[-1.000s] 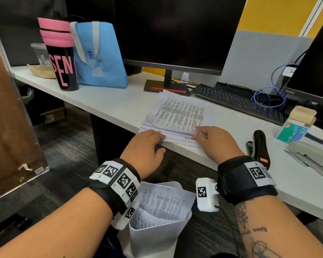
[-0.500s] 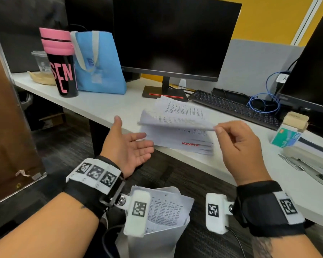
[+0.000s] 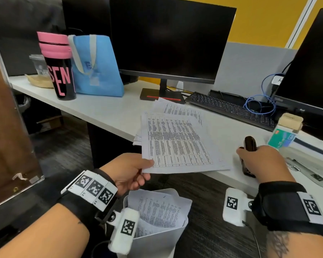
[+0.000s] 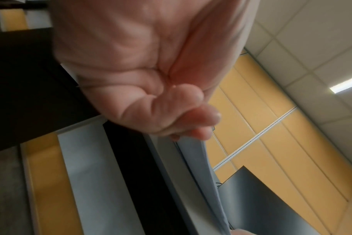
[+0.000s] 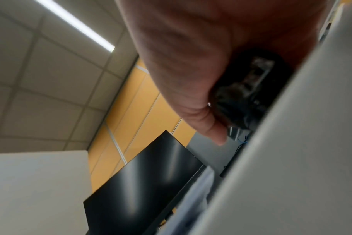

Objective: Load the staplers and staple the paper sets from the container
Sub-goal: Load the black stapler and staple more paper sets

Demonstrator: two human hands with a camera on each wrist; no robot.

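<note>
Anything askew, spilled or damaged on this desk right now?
Nothing spilled or damaged. The loose paper pile on the desk is fanned unevenly and overhangs the front edge. The left hand holds a paper set by its corner; the right hand grips the black stapler.

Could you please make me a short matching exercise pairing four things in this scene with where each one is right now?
Things:
1. paper set
2. black stapler
3. tumbler
4. green staple box

Places:
A. under the right hand, on the desk
B. beside the blue bag, at the desk's far left
C. pinched at its near corner by the left hand
D. on the desk just beyond the right hand

Pairs: 1-C, 2-A, 3-B, 4-D
</note>
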